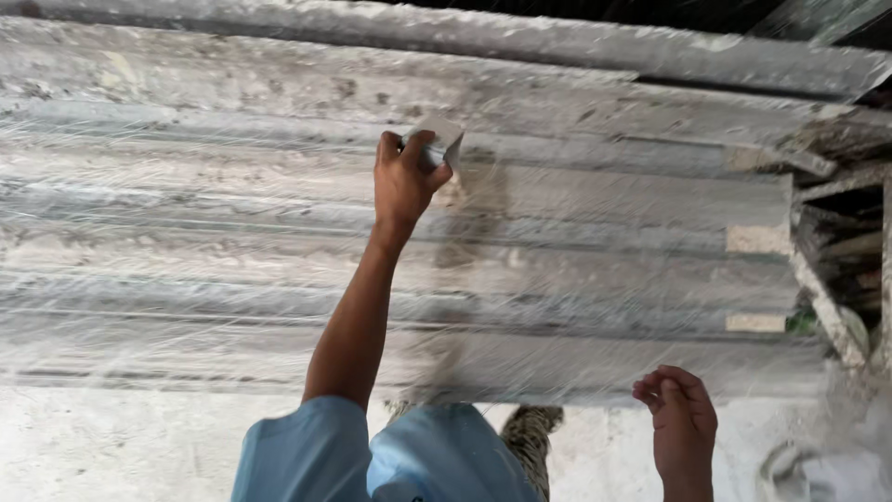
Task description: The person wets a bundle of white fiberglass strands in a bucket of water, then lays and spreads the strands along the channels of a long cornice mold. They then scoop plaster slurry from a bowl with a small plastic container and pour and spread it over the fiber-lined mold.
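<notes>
My left hand reaches forward over a long grey moulded slab with ridges running left to right. It grips a small pale grey rectangular pad pressed against the slab's upper ridges. My right hand hovers at the slab's near edge on the lower right. Its fingers are loosely curled and nothing shows in it. A light blue sleeve covers my left upper arm.
Fine scratch marks cover the slab's dusty surface. More grey slabs lie behind it. Rubble and broken pieces sit past the slab's right end. A pale concrete floor runs along the bottom, where a patterned shoe shows.
</notes>
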Demonstrator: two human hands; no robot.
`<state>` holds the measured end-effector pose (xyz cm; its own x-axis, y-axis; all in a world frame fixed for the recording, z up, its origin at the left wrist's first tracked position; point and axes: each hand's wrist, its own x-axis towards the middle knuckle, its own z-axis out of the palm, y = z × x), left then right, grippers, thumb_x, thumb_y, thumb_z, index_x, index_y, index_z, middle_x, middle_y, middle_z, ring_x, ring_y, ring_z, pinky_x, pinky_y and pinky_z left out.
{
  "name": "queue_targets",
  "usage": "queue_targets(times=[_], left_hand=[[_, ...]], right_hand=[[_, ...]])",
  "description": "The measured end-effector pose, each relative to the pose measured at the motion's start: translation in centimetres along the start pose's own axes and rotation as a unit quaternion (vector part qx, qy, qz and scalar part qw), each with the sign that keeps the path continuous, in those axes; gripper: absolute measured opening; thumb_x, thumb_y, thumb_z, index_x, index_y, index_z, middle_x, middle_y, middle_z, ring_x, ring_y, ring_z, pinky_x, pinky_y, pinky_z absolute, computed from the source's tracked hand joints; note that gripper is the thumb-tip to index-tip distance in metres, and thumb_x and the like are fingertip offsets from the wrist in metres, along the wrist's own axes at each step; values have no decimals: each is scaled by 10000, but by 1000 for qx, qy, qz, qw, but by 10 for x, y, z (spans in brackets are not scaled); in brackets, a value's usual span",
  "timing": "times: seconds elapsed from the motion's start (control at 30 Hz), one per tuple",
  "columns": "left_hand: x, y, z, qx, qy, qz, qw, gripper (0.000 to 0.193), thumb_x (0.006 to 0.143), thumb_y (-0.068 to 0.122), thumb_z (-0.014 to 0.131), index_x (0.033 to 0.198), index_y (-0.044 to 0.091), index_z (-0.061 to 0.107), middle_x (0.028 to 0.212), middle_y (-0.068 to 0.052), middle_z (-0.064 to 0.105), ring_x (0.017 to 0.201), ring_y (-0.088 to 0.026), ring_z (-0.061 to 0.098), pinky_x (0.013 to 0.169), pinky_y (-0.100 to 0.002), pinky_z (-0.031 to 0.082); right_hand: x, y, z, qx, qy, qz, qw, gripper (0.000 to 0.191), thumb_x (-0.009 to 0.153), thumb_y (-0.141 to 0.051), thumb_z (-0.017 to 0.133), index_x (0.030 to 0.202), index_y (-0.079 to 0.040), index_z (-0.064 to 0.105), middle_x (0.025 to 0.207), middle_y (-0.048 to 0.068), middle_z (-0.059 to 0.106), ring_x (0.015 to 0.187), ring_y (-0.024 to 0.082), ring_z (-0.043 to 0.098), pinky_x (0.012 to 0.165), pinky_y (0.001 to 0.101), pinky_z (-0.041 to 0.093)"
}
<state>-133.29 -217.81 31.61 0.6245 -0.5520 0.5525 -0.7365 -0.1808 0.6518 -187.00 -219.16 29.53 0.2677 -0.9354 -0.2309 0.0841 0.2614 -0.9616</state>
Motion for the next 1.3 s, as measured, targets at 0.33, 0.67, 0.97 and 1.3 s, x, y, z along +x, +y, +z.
queue_targets(times=[0.33, 0.67, 0.97, 1.3], left_hand=[[-49, 190, 195, 51, -6, -4, 999, 500, 682, 198, 902, 1138, 136, 707, 1009, -180, 550, 935, -393, 572, 777, -503, 528], [-67, 316, 335, 76, -38, 21, 996, 538, 692, 195, 876, 1195, 153, 689, 1048, -158, 534, 993, -360, 591, 715, -481, 571], [-85, 383, 427, 53, -115, 49, 991, 586, 694, 246, 897, 1233, 140, 694, 1106, -175, 556, 1044, -359, 589, 795, -459, 599], [-78, 407, 456, -47, -117, -127, 984, 533, 756, 292, 877, 1236, 140, 701, 1149, -193, 556, 1000, -329, 610, 760, -409, 616]], right_hand=[[171, -48, -228, -23, -98, 39, 994, 190, 1088, -74, 482, 1219, -17, 607, 1022, 99, 650, 923, 205, 647, 861, 380, 545], [243, -91, -325, -14, -84, 51, 995, 188, 1060, -72, 487, 1190, -9, 608, 1008, 96, 645, 883, 203, 637, 834, 357, 544], [254, -106, -358, -16, -97, 51, 994, 214, 1064, -107, 483, 1207, -12, 610, 993, 98, 648, 901, 213, 648, 831, 382, 567], [269, -116, -355, -7, -101, 57, 993, 202, 1048, -88, 488, 1188, -6, 607, 999, 93, 647, 881, 200, 641, 815, 376, 550]])
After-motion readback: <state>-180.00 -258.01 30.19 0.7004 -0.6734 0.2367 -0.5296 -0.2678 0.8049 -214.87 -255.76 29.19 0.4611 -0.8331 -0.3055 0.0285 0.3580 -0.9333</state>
